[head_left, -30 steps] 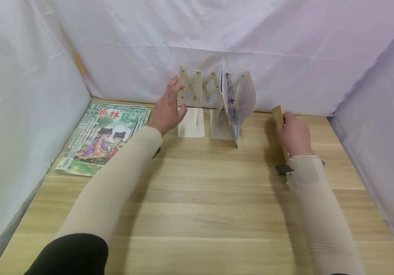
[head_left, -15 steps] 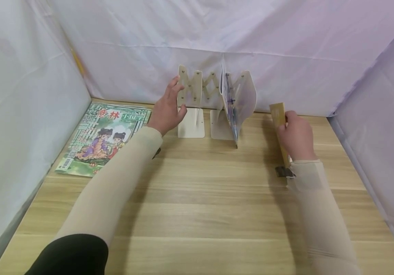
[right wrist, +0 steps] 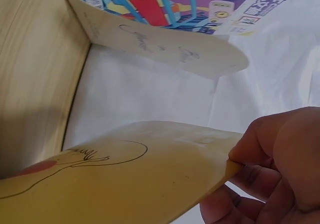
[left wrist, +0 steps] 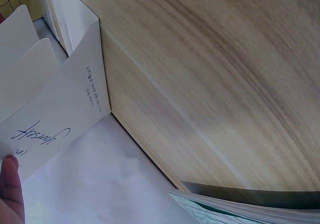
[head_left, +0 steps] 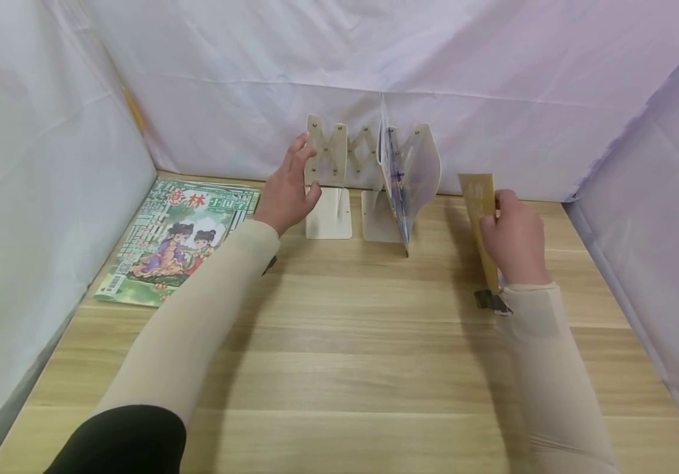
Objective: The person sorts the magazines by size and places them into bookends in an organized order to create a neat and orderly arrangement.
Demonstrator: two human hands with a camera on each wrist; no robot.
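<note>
Centre right of the frame: right hand [head_left: 514, 238] pinching a yellow-brown book [head_left: 479, 210], stood on edge on the wooden counter [head_left: 339, 349]. At left, flat on the counter, a green magazine [head_left: 176, 237]. Farther back, upper centre: left hand [head_left: 286, 191], fingers relaxed, resting against the left end plate of the accordion bookstand [head_left: 339, 164] (one blue-covered book [head_left: 397, 191] already upright inside)

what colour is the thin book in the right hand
The thin book held by the right hand is yellowish tan; clearest in the right wrist view.
</note>
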